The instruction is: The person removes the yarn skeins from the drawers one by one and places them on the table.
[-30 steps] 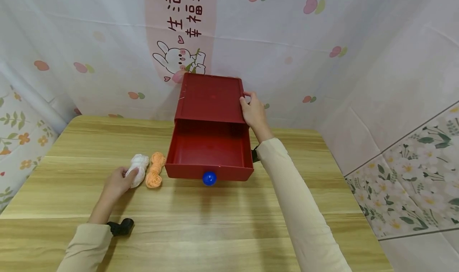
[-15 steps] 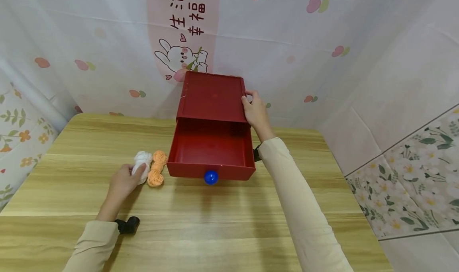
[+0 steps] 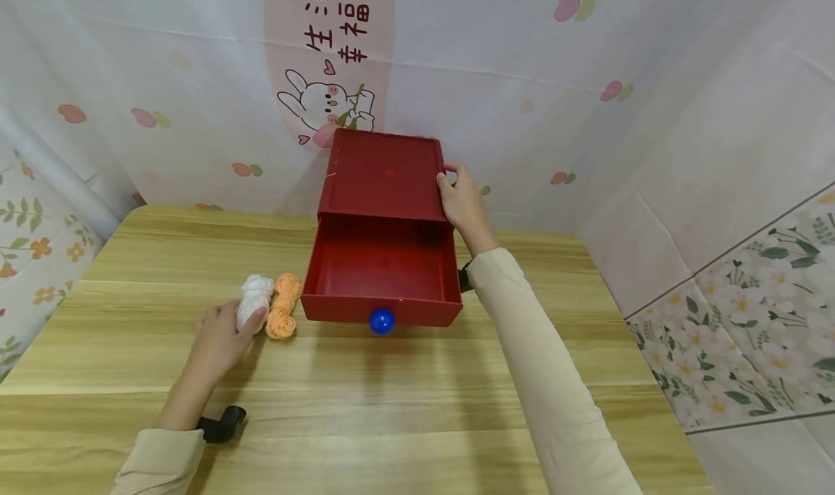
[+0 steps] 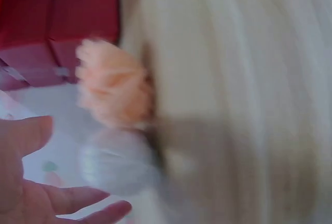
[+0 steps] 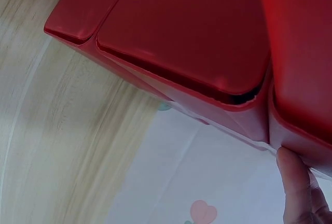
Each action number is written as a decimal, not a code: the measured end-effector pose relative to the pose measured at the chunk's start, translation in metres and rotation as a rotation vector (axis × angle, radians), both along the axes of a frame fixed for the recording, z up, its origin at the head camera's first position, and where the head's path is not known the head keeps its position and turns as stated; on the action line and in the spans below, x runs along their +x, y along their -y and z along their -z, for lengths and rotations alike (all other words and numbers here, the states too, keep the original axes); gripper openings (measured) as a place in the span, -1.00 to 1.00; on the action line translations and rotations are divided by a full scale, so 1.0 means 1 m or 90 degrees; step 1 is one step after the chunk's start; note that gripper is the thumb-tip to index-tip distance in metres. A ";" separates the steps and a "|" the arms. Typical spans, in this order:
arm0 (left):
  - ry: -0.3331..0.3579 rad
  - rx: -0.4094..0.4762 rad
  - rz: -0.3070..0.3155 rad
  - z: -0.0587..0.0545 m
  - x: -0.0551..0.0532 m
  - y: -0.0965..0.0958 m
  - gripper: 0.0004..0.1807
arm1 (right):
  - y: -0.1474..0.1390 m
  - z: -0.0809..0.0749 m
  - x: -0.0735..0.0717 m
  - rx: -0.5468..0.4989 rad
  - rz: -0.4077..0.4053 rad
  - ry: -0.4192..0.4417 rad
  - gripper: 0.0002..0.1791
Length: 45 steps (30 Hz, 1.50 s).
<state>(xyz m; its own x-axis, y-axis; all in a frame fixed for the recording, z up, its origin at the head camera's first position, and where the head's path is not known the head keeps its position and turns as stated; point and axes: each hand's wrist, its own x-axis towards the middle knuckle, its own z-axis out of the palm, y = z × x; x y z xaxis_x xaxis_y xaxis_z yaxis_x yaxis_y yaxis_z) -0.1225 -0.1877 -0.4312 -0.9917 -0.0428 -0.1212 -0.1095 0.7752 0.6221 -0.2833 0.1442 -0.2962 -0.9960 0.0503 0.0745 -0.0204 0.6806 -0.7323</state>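
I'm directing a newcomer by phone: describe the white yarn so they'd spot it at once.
Find the red cabinet at the back of the wooden table. In the head view, left of its open drawer lies the orange yarn. Just left of that, by the left hand, is the white yarn, the only white bundle there.

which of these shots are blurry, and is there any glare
Left wrist view: badly blurred, with the orange yarn smeared and the white yarn looking washed out; head view: clearer, with pale glare on the table in front of the open drawer; right wrist view: fairly sharp, with a faint sheen on the red box.
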 end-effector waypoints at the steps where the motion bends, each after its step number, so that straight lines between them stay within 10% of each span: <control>1: -0.013 -0.011 0.004 -0.003 0.003 -0.002 -0.20 | 0.000 0.000 0.000 0.000 0.000 0.000 -0.51; 8: -0.097 -0.082 0.054 -0.048 0.033 -0.030 -0.33 | 0.001 0.000 -0.001 -0.002 0.002 -0.001 -0.51; 18: -0.158 -0.018 0.119 -0.106 0.070 -0.083 -0.70 | 0.000 -0.001 0.000 -0.005 0.008 0.006 -0.51; 26: -0.312 0.010 0.175 -0.100 0.068 -0.114 -0.60 | 0.000 0.000 -0.001 0.000 0.008 0.002 -0.51; 45: -0.352 0.063 0.179 -0.084 0.047 -0.137 -0.68 | 0.001 -0.001 0.000 -0.004 0.008 0.004 -0.51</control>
<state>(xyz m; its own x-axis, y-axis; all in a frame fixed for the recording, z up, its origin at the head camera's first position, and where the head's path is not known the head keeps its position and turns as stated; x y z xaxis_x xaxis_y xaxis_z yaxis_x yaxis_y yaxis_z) -0.0757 -0.0510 -0.3476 -0.8807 0.2137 0.4227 0.4484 0.6635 0.5989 -0.2829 0.1434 -0.2956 -0.9957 0.0630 0.0678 -0.0074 0.6758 -0.7370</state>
